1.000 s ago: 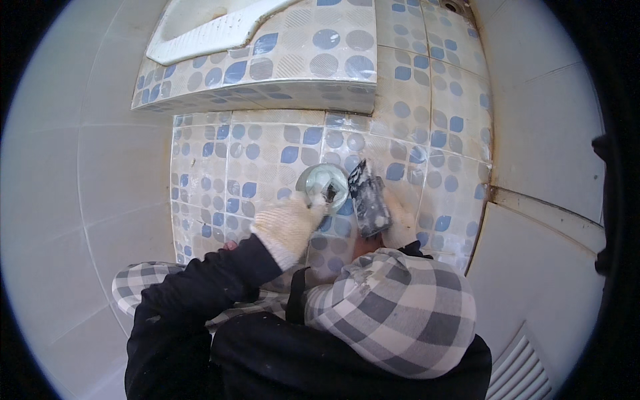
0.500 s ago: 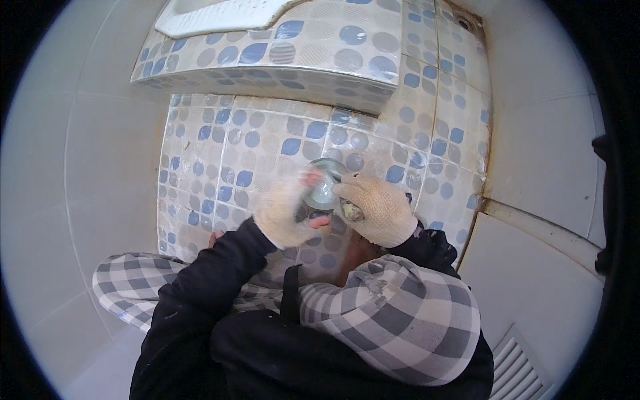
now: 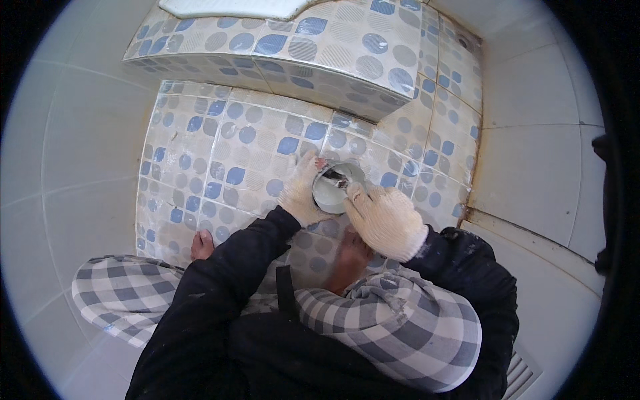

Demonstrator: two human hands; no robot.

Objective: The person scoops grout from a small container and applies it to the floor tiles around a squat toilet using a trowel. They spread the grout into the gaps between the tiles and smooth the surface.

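Note:
A round, pale grey-green bowl (image 3: 328,197) with whitish stuff inside is low over the tiled floor, in front of me. My left hand (image 3: 301,192), in a cream knitted glove with bare fingertips, is closed around the bowl's left side. From the right, my gloved right hand (image 3: 388,217) reaches over the rim. Its fingers are closed on a small tool (image 3: 339,179) with a dark and shiny end, which dips into the bowl. I cannot make out the tool's exact kind, as the fingers hide its handle.
A tiled step (image 3: 320,77) crosses in front, with a white squat toilet (image 3: 233,8) set in its top. Pale tiled walls (image 3: 80,147) stand on both sides. A drain hole (image 3: 465,42) lies at the far right corner. My bare feet (image 3: 202,245) rest on the floor tiles.
My left hand, blurred and with its fingers apart earlier, now grips the bowl's side. My right hand has shifted slightly right and down, and its tool now reaches into the bowl.

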